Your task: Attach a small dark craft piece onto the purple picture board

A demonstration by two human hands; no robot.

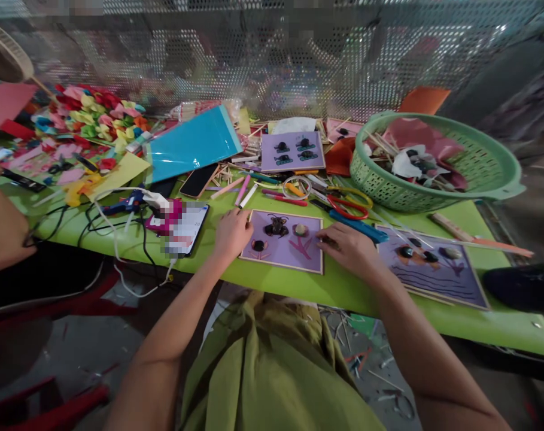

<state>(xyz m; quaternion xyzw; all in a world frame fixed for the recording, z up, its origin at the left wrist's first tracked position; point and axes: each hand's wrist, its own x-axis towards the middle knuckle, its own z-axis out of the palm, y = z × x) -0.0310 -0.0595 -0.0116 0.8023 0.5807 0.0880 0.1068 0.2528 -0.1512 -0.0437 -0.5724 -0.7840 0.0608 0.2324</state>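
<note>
A purple picture with a thin pale wooden frame point(284, 266) lies on the table before me. On it are a dark beetle-like figure point(276, 226), a dark round stone point(259, 245), a lighter stone point(301, 230) and pink cut-out stems. My left hand point(234, 234) is closed on the frame's upper left edge. Beside the right edge is my right hand point(350, 246), its fingers curled together; a small dark patch shows at the fingertips, too unclear to name. Right of that hand lies a second purple picture point(437, 278) with stones and wavy drawn lines.
Behind are pens point(243, 190), scissors point(350, 203), a third picture point(293, 164) and a blue folder point(193, 146). A green basket point(388, 191) stands right. Left are a phone point(191, 230), cables, a glue gun point(125, 203) and colourful scraps point(101, 120). Another person's arm point(5, 221) enters left.
</note>
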